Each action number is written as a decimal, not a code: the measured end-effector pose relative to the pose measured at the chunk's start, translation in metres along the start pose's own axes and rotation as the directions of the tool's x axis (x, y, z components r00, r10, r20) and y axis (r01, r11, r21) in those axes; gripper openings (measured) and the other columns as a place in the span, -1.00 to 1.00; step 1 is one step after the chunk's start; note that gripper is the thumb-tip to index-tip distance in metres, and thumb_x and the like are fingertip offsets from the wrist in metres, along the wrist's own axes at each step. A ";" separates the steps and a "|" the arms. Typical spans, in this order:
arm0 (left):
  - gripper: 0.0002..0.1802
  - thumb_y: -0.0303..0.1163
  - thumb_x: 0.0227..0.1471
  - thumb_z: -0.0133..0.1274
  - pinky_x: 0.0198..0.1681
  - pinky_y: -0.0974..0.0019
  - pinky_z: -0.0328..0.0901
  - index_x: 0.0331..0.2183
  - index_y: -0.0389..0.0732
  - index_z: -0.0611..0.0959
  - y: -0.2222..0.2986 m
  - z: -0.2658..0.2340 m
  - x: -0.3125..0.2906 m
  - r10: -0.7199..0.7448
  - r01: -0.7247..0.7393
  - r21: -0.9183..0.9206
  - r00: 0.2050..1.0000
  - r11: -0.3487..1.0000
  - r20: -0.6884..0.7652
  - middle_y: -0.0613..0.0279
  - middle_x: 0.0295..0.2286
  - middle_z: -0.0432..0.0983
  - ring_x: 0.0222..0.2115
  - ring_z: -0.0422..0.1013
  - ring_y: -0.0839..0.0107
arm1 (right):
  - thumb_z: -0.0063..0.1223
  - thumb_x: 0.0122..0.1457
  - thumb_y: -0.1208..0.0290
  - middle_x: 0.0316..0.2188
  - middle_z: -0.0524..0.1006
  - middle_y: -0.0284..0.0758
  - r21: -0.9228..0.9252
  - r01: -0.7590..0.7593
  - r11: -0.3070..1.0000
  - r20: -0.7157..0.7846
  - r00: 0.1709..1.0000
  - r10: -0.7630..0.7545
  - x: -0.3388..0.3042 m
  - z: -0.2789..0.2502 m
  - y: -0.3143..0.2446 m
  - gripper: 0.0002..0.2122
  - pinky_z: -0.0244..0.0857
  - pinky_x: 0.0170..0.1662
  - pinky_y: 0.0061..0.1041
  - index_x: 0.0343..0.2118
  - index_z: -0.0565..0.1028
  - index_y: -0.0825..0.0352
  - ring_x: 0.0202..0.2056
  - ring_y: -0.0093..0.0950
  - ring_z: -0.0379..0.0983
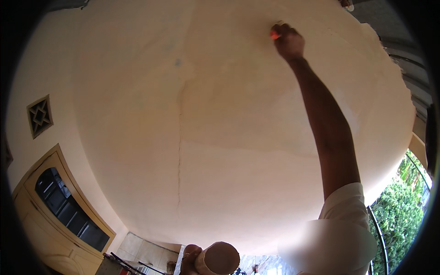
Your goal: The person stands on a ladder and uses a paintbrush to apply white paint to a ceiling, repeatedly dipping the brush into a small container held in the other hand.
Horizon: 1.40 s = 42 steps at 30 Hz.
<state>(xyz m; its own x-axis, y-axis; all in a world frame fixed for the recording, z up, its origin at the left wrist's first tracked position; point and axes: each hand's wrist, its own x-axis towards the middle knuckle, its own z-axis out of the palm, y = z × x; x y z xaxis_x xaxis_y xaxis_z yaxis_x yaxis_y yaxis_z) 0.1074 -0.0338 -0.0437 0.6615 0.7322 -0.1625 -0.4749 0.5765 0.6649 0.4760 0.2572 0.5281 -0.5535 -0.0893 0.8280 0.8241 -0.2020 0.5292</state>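
Observation:
My right arm is stretched high against a broad cream wall (pixel 238 119). Its hand (pixel 291 44) is closed round a small tool with an orange-red handle (pixel 274 35); the tool's working end is too small and dark to make out. A darker, damp-looking area spreads over the wall around that hand. Low in the picture, my left hand (pixel 190 258) grips the side of a pale, round, open-topped container (pixel 221 257). I cannot make out what the container holds.
A thin vertical crack (pixel 179 156) runs down the wall. At the left are a yellowish door (pixel 59 220) with a dark window and a diamond-patterned vent (pixel 40 116). Corrugated roofing (pixel 408 50) borders the upper right, with green plants (pixel 396 215) below.

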 end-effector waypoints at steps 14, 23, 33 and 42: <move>-0.46 0.11 0.21 0.03 -0.05 -0.23 0.50 0.09 0.02 0.55 0.014 -0.018 0.009 -0.210 0.229 -0.630 0.972 0.742 0.106 0.07 0.05 0.51 0.09 0.46 0.00 | 0.26 0.13 0.32 -0.38 0.69 -0.21 0.622 -0.411 0.667 0.411 0.896 0.170 -0.020 0.030 -0.088 -0.76 0.53 -0.20 -0.38 -0.17 0.66 0.28 -0.35 -0.35 0.66; -0.38 0.22 0.12 0.11 0.05 -0.25 0.47 0.09 0.07 0.59 0.004 -0.028 0.020 -0.439 0.448 -0.894 0.808 0.027 0.392 0.21 0.03 0.57 0.08 0.49 0.09 | 0.23 -0.02 0.57 -0.21 0.63 -0.47 0.213 0.164 0.963 0.059 0.982 -0.180 0.000 0.004 -0.080 -0.77 0.52 -0.20 -0.32 -0.28 0.61 0.11 -0.18 -0.35 0.58; -0.42 0.15 0.16 0.09 0.00 -0.34 0.46 0.09 0.03 0.57 0.016 -0.014 0.003 -0.244 0.235 -0.529 0.968 0.815 0.054 0.14 0.05 0.53 0.08 0.47 0.02 | 0.24 0.19 0.46 -0.35 0.69 -0.33 0.861 -0.304 0.409 0.279 0.953 0.122 -0.063 -0.007 -0.143 -0.98 0.49 -0.18 -0.42 -0.35 0.62 0.25 -0.31 -0.47 0.63; -0.35 0.22 0.14 0.08 0.01 -0.24 0.49 0.11 0.01 0.58 -0.007 -0.006 0.008 -0.034 0.039 -0.156 0.999 0.987 0.031 0.16 0.05 0.57 0.08 0.49 0.08 | 0.30 0.07 0.44 -0.36 0.62 -0.38 -0.002 -0.345 0.939 -0.167 0.926 0.340 -0.051 -0.060 0.049 -0.87 0.49 -0.31 -0.31 -0.31 0.62 0.09 -0.31 -0.34 0.61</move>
<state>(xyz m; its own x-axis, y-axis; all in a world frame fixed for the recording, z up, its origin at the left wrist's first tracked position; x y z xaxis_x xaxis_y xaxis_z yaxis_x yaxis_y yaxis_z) 0.1122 -0.0296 -0.0538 0.6947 0.7006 -0.1628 -0.5337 0.6539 0.5363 0.5374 0.1928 0.5008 -0.2522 -0.3140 0.9153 0.9643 -0.1605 0.2107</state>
